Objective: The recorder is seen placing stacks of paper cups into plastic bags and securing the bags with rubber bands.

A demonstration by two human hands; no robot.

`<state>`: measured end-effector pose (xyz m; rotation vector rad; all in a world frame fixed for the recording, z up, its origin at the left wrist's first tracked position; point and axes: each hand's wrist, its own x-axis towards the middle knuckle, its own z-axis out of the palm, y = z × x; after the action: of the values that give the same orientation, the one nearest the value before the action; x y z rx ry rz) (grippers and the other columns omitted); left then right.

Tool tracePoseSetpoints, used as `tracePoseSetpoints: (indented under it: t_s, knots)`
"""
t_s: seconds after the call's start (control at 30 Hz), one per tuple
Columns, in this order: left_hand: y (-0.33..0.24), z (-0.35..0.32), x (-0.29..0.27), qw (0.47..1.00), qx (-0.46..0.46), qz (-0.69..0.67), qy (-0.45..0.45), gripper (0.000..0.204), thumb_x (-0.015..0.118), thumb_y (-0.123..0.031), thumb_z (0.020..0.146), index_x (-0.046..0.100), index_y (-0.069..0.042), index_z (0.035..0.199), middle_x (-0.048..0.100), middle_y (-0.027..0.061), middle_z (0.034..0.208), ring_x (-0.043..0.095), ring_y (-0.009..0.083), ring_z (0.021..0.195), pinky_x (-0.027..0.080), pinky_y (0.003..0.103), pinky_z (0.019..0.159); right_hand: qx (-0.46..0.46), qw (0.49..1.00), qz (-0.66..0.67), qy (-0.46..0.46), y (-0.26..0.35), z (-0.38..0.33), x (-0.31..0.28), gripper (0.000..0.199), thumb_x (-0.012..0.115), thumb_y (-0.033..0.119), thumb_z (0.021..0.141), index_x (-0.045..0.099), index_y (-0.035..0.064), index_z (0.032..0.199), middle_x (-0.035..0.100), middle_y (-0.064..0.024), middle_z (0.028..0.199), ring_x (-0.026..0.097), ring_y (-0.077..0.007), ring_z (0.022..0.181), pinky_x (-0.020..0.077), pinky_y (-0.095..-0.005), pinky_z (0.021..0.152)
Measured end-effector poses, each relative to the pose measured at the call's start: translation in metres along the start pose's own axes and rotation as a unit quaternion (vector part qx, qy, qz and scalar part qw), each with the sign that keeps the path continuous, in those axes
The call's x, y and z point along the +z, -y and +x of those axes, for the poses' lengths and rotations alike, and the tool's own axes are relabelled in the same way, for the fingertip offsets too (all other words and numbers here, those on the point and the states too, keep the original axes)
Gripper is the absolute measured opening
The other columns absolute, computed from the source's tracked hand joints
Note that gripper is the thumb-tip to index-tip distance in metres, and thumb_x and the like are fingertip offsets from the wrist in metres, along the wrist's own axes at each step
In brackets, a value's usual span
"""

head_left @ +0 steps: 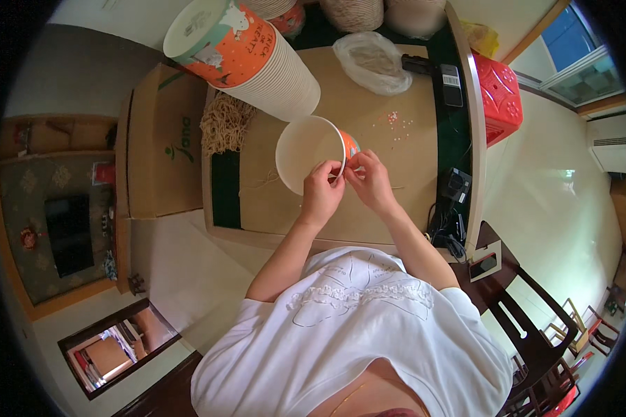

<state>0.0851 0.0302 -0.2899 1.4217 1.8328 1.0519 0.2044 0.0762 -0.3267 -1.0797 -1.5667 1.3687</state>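
At the far left of the frame a patterned rug [28, 201] lies on the floor with a dark low table [69, 233] on it. Right of that, a closed cardboard box [161, 142] stands against the edge of the surface [410, 160], which is covered in brown paper. A bundle of tan string [224, 124] lies at the surface's upper left, and above it a tall stack of paper cups [247, 52] lies on its side. At centre, a single paper cup [309, 153], white inside and orange outside, sits tilted on the surface. The left hand [321, 193] and right hand [371, 179] both pinch at its rim, fingertips pressed together. Further right lie a clear plastic bag [374, 61], black devices [451, 83], a red stool [498, 94] and dark wooden chairs [535, 333].
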Motion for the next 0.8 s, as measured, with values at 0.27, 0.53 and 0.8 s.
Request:
tracePoseSetpoints:
  t_s: [0.27,0.53,0.8]
  knots:
    - [0.027,-0.012,-0.004,0.991,-0.022,-0.078,0.109,0.011,0.056,0.001,0.082,0.063,0.003,0.090,0.063,0.0097,0.080,0.063,0.0184,0.069,0.051,0.027,0.061,0.051,0.996,-0.034,0.062,-0.024,-0.025,-0.011,0.009,0.063,0.005,0.078,0.059,-0.0014,0.085,0.057,-0.0139,0.087,0.060,-0.0257,0.078,0.0521,-0.0328,0.068]
    - [0.041,-0.024,0.018,0.995,-0.017,-0.023,0.094,0.007,0.055,-0.005,0.085,0.056,0.001,0.089,0.064,0.0121,0.079,0.064,0.0224,0.068,0.050,0.032,0.060,0.147,0.981,0.026,0.122,-0.055,-0.042,-0.019,0.014,0.061,0.004,0.083,0.055,0.0007,0.095,0.056,-0.0038,0.071,0.056,-0.0107,0.067,0.0471,-0.0252,0.061]
    - [0.045,-0.023,0.012,0.990,-0.036,-0.125,0.061,0.006,0.049,-0.006,0.091,0.050,0.000,0.092,0.064,0.0088,0.083,0.065,0.0164,0.068,0.053,0.026,0.059,0.115,0.939,-0.271,0.179,0.026,-0.042,-0.058,0.031,0.065,0.012,0.079,0.049,0.0073,0.105,0.061,-0.0104,0.071,0.060,-0.0225,0.061,0.0452,-0.0332,0.055]
